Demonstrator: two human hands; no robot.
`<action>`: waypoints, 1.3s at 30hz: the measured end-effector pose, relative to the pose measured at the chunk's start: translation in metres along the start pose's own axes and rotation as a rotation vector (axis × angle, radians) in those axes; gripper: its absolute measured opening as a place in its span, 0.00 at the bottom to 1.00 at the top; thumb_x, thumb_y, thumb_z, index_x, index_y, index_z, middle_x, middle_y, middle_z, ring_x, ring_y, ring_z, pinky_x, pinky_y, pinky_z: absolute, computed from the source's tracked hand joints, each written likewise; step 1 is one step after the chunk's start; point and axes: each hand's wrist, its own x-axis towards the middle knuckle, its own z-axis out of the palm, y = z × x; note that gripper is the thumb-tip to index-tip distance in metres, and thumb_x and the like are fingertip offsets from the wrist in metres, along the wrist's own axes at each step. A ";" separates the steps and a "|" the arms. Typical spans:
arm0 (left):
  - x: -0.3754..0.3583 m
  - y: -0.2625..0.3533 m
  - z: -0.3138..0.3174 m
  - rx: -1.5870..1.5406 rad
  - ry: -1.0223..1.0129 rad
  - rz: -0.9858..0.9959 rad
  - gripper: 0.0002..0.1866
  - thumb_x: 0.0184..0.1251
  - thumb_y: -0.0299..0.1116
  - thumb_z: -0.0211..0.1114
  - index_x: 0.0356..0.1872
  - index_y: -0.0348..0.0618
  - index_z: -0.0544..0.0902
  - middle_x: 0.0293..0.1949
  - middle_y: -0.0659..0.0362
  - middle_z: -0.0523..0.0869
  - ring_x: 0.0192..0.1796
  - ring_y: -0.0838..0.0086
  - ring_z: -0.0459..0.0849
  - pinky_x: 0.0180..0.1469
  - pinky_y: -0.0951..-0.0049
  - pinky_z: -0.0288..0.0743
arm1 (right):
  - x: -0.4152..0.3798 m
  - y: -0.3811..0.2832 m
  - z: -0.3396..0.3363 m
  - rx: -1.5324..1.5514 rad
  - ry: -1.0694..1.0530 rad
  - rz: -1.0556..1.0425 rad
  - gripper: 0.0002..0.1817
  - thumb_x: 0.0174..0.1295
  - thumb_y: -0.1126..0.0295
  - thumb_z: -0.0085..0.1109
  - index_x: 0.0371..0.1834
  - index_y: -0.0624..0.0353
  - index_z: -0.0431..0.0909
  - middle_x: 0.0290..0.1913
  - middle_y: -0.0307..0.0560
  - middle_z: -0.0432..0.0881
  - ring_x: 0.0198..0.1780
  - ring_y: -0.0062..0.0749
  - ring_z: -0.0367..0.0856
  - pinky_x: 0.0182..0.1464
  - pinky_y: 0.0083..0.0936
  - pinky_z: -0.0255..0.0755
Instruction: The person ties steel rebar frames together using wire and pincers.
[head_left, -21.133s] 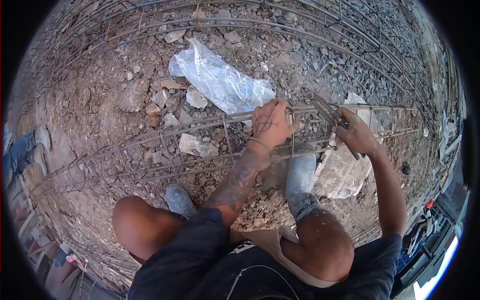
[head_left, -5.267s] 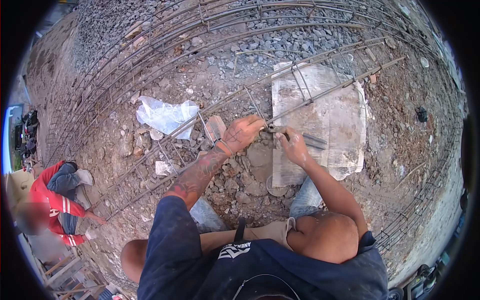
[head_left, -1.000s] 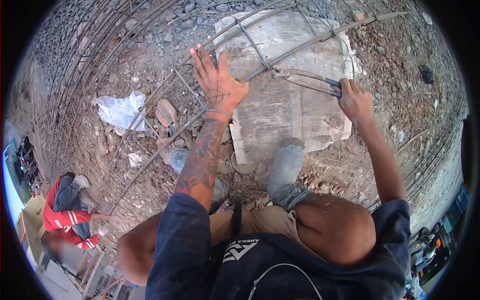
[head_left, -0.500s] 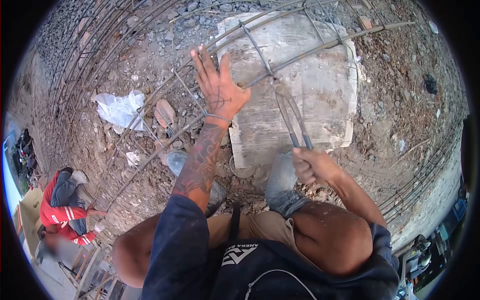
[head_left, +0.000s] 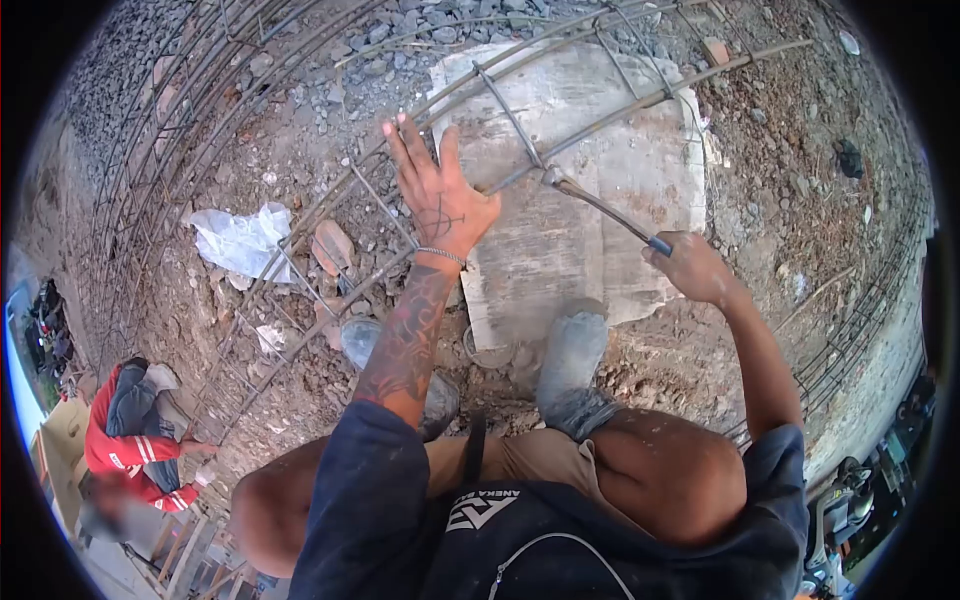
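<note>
My right hand (head_left: 696, 268) is closed around the handles of a pair of pincers (head_left: 608, 208). The pincers' jaws meet a joint where a crossing stirrup (head_left: 505, 108) joins the near bar of a rebar cage (head_left: 610, 118). To the left, my left hand (head_left: 446, 205) lies over the cage with its fingers stretched and spread, its palm against the near bar. Beneath this part of the cage is a worn, pale board (head_left: 600, 240). Any wire in the jaws is too small to make out.
A person in red (head_left: 125, 430) crouches at the far left, a hand near the cage's end. More rebar (head_left: 150, 170) lies at the upper left. White plastic (head_left: 240, 240) and a brick piece (head_left: 332, 247) rest on rubble. My boot (head_left: 575, 365) is by the board.
My right hand has swung the pincers' handles to the right and upward, while the jaws stay at the same joint. The handles now look closer together. My left hand keeps its place on the cage.
</note>
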 end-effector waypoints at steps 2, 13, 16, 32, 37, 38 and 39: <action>-0.003 0.001 -0.001 -0.023 0.019 0.024 0.43 0.35 0.39 0.77 0.61 0.45 0.70 0.72 0.38 0.46 0.75 0.42 0.37 0.69 0.43 0.51 | -0.008 -0.007 -0.001 -0.108 0.147 -0.096 0.19 0.67 0.58 0.51 0.30 0.67 0.77 0.20 0.57 0.76 0.24 0.50 0.77 0.32 0.39 0.72; 0.001 0.007 -0.001 0.013 0.002 -0.002 0.42 0.34 0.37 0.78 0.59 0.43 0.71 0.72 0.36 0.46 0.75 0.41 0.37 0.72 0.45 0.48 | -0.012 -0.036 0.002 1.096 -0.384 0.238 0.23 0.70 0.54 0.49 0.51 0.66 0.74 0.32 0.50 0.84 0.38 0.32 0.84 0.40 0.34 0.81; 0.000 0.006 0.001 0.034 0.025 0.023 0.41 0.34 0.38 0.77 0.57 0.41 0.72 0.72 0.37 0.45 0.75 0.40 0.37 0.66 0.41 0.57 | 0.010 -0.052 -0.034 0.551 -0.442 0.332 0.25 0.69 0.51 0.48 0.50 0.66 0.75 0.28 0.49 0.82 0.32 0.32 0.84 0.32 0.33 0.80; -0.001 0.002 -0.001 0.031 -0.019 -0.035 0.43 0.34 0.38 0.77 0.59 0.42 0.71 0.72 0.40 0.46 0.76 0.44 0.38 0.71 0.44 0.49 | 0.012 -0.046 0.041 0.873 -0.376 0.266 0.27 0.70 0.41 0.35 0.25 0.52 0.65 0.15 0.34 0.63 0.14 0.19 0.60 0.13 0.19 0.61; 0.001 0.003 0.001 0.057 0.004 0.003 0.43 0.35 0.41 0.77 0.59 0.42 0.70 0.73 0.41 0.47 0.76 0.44 0.39 0.70 0.43 0.52 | -0.001 -0.060 0.061 0.854 -0.301 0.294 0.26 0.70 0.42 0.36 0.24 0.52 0.65 0.15 0.33 0.63 0.13 0.19 0.60 0.12 0.19 0.60; 0.004 0.001 0.001 0.051 0.011 0.010 0.43 0.35 0.41 0.77 0.59 0.42 0.70 0.73 0.41 0.47 0.76 0.44 0.39 0.70 0.43 0.52 | 0.000 -0.068 0.067 0.852 -0.256 0.289 0.27 0.70 0.42 0.37 0.24 0.52 0.66 0.15 0.33 0.63 0.13 0.19 0.60 0.11 0.19 0.59; 0.001 0.001 0.002 0.039 0.023 0.024 0.43 0.35 0.41 0.77 0.60 0.43 0.70 0.72 0.41 0.47 0.76 0.44 0.39 0.69 0.43 0.52 | -0.002 -0.074 0.071 0.838 -0.216 0.295 0.27 0.70 0.43 0.37 0.24 0.53 0.66 0.15 0.33 0.63 0.12 0.19 0.61 0.11 0.18 0.58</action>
